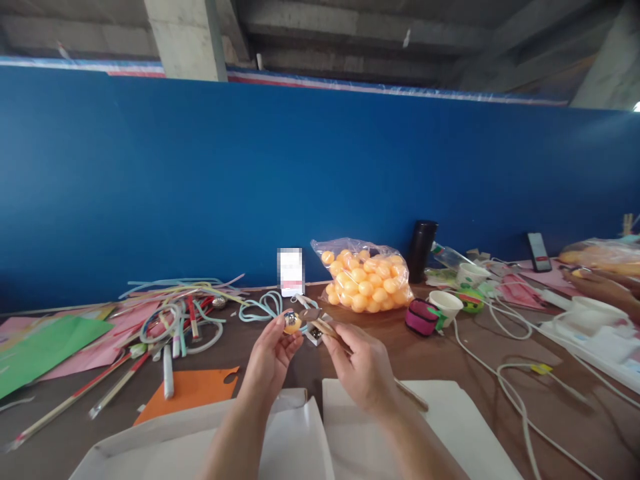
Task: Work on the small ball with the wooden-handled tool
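An orange ball with a shiny silver part [292,327] sits in the fingertips of the left hand [273,357], which pinches it. The right hand [367,367] grips a thin tan wooden stick [413,395], its tip near a small white open box [314,337] of dark bits too small to identify. Beyond, a clear plastic bag of orange balls [345,244] rests on the brown table [480,360].

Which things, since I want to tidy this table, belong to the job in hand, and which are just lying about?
In use, it seems:
orange ball, held by the left hand
wooden stick, held by the right hand
small white box, beside it
likely the bag of balls

Probably lying about:
magenta pouch
black bottle
phone at right
green paper
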### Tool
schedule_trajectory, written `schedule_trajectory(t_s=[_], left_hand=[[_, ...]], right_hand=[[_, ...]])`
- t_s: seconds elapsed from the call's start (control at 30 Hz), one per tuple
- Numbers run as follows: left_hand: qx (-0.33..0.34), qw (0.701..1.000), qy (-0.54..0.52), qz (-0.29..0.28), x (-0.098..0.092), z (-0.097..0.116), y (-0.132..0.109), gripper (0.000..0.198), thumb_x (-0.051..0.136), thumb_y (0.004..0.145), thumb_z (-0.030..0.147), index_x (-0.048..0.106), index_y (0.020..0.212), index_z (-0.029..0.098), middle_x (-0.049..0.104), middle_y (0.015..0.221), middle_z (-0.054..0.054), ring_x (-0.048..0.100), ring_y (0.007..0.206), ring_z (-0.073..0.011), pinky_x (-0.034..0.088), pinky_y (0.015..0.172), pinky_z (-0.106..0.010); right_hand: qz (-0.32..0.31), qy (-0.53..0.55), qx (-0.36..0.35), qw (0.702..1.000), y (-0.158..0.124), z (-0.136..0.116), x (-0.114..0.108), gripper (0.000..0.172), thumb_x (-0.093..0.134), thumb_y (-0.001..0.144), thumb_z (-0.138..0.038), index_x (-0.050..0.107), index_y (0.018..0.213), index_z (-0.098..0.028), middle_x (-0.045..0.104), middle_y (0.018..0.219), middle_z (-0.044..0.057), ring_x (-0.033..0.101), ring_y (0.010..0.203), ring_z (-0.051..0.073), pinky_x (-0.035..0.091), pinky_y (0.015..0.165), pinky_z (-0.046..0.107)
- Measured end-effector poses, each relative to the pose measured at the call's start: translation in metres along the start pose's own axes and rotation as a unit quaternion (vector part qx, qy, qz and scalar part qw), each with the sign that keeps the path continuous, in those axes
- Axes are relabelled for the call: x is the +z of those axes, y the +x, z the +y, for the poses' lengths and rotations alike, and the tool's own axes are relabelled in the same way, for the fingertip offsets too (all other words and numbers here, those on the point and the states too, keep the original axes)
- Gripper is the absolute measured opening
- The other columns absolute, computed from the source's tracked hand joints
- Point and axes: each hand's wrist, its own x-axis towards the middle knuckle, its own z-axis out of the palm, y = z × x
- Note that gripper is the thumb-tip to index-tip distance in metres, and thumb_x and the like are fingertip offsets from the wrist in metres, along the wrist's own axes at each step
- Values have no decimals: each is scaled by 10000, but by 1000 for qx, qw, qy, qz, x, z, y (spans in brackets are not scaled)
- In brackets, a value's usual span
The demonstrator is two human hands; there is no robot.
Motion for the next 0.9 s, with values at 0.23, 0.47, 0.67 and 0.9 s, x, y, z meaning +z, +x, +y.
schedule_trajectory(t_s=[0.23, 0.47, 0.67, 0.9], left_hand=[[0, 1000, 11, -19, 0, 1, -2, 312, 676, 776, 225, 646, 1076, 143, 687, 837, -67, 663, 686, -128, 568, 647, -229], [5, 999, 33, -13, 3, 0, -2, 339, 673, 779, 213, 637, 1110, 145, 690, 872, -71, 656, 668, -117, 557, 646, -221], [6, 999, 30, -21, 1, 0, -3, 364, 676, 776, 211, 629, 1131, 144, 686, 850, -68, 653, 671, -118, 555, 643, -221], [8, 999, 24, -27, 2, 0, -2, 341, 657, 791, 204, 631, 1125, 140, 680, 843, -61, 649, 668, -114, 553, 631, -213]], right_hand=[[-4, 27, -9, 1000, -1, -1, 1, 252, 478, 928, -294, 655, 1089, -214, 709, 926, 67, 657, 787, 170, 483, 764, 250], [-37, 23, -10, 999, -3, -1, 2, 234, 479, 924, -259, 650, 1081, -228, 705, 913, 51, 652, 812, 177, 466, 723, 238], [-46, 24, -10, 999, -3, 0, 2, 220, 488, 923, -269, 646, 1071, -233, 700, 921, 46, 648, 831, 178, 450, 735, 241], [-35, 26, -12, 999, -3, 2, 4, 257, 485, 926, -273, 627, 1136, -230, 693, 934, 47, 644, 811, 164, 451, 745, 236]])
